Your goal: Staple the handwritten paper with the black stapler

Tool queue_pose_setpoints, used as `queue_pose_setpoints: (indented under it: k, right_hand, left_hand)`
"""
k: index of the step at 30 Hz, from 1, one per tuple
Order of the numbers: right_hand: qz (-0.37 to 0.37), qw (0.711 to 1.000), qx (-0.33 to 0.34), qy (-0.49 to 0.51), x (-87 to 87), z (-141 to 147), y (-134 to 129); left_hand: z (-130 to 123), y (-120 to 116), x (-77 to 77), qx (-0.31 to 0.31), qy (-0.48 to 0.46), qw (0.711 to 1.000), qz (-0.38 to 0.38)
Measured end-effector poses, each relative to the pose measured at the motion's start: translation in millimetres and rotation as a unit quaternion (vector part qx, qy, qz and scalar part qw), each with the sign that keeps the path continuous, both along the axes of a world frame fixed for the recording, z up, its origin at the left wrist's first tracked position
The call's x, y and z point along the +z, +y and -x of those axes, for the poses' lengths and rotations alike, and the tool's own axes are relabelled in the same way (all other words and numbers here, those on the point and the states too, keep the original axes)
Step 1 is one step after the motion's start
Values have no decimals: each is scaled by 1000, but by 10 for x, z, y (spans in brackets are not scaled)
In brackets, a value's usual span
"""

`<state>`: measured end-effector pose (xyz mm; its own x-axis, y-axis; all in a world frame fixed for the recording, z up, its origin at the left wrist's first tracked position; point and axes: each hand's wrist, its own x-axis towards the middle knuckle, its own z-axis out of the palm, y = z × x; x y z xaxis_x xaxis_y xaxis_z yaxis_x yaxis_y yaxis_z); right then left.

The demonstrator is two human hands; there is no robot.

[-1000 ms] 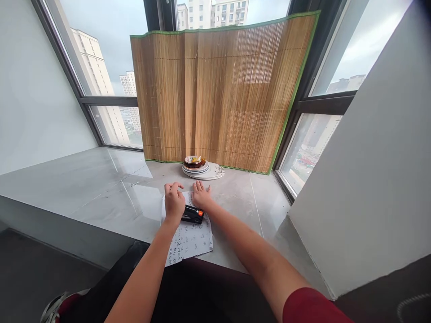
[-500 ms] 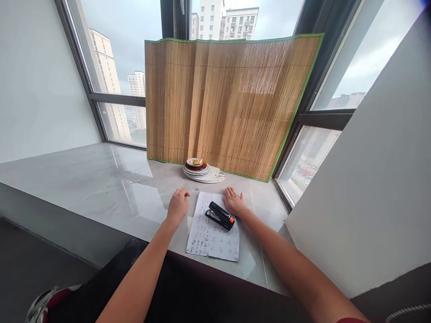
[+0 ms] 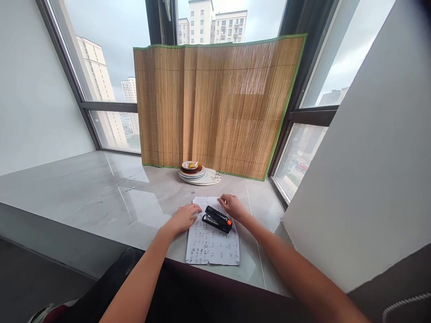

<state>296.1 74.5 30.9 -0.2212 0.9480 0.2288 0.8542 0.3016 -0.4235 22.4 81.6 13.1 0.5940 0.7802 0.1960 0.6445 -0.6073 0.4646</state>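
Observation:
A black stapler (image 3: 217,219) with an orange patch at its right end lies on a handwritten white sheet (image 3: 213,251). My left hand (image 3: 185,217) rests at the sheet's left edge, fingers apart, left of the stapler and holding nothing. At the sheet's upper right is my right hand (image 3: 232,206), its fingers bent and drawn together by the paper's edge; whether they pinch the sheet is too small to make out. Small staples (image 3: 193,193) lie on the sill above the sheet.
Stacked plates (image 3: 191,174) stand on the tiled sill (image 3: 144,211) in front of a bamboo screen (image 3: 215,107). Windows rise behind it. A white wall (image 3: 363,170) slopes along the right side.
My left hand has moved right onto the sheet's edge and its fingers have opened out. My right hand's fingers, flat and spread before, are now bent together. The view has shifted slightly.

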Motion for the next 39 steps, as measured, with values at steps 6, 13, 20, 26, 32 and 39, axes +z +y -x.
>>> queue_pose_setpoints:
  k: [6,13,20,26,32,39]
  right_hand:
    - [31,978,190,81,86,52,-515]
    - [-90,979,108,149,-74,12,-433]
    - [-82,972,125,182,-190,138,-386]
    - [-110,962,64,241,-125,125,-408]
    - [-137,932,-81,325,-95,35,-390]
    - [-136,924,-67,350,-154,54,-377]
  left_hand:
    - [27,12,49,-12,-5,999,31]
    - [65,-24,149,-17,-9,998,52]
    - [78,-54,245,-5,-10,999,51]
    - [91,-33,244,-7,-1,998,59]
    - [95,-20,240,-16,2,998,60]
    - [102,-13,232,-24,20,997,66]
